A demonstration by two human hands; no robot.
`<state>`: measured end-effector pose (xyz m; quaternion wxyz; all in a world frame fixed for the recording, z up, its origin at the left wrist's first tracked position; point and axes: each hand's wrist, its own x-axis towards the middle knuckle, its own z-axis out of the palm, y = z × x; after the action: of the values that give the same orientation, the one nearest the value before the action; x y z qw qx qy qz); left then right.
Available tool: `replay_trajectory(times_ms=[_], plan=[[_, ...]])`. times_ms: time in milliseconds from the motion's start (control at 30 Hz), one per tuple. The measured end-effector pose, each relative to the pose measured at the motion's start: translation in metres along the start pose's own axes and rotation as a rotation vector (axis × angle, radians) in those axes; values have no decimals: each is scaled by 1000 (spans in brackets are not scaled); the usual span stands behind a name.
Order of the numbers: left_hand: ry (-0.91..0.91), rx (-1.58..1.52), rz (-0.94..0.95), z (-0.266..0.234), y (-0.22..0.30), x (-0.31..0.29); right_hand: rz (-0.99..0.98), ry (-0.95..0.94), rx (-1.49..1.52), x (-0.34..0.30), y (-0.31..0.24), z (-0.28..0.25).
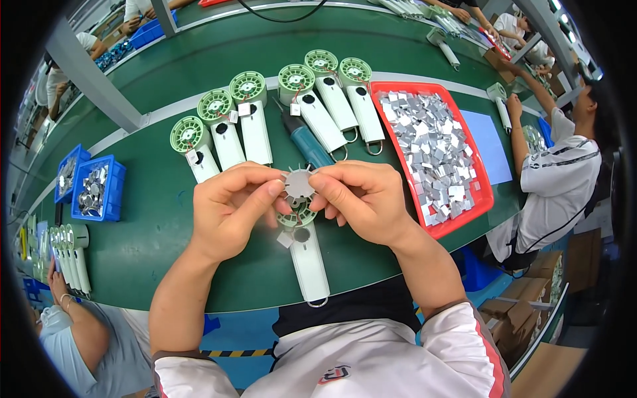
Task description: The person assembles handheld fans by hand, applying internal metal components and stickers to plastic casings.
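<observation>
Between the fingertips of my left hand (233, 207) and my right hand (369, 199) is a round silver disc (300, 184) with short dark prongs at its rim. Both hands pinch it by opposite edges. Just under it lies a handheld fan (309, 265) with a white handle, a black round button and a pale green slotted head, partly hidden by my fingers and the disc. A small white tag hangs by that head. Beyond my hands lies a teal power screwdriver (310, 142), its tip pointing away from me.
Several similar fans (252, 132) lie in a row across the green table (152, 245). At right, a red tray (488, 199) holds many small silver-grey squares, beside a bluish sheet (488, 142). Blue bins (99, 205) of metal parts stand at left. A co-worker (557, 172) sits at right.
</observation>
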<state>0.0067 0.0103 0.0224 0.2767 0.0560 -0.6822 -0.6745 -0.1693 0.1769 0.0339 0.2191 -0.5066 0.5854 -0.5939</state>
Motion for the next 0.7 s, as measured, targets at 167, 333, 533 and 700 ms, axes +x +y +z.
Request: replay_trajectory(times_ms=[167, 333, 533, 700], plan=[[-8, -78, -70, -3, -2, -1, 219, -25, 131, -1, -3, -4], [-18, -99, -113, -4, -1, -1, 294, -60, 206, -2, -4, -5], [-15, -133, -139, -5, -3, -2, 309, -65, 211, -1, -4, -5], [-17, -144, -127, -5, -2, -1, 296, -63, 216, -1, -3, -5]])
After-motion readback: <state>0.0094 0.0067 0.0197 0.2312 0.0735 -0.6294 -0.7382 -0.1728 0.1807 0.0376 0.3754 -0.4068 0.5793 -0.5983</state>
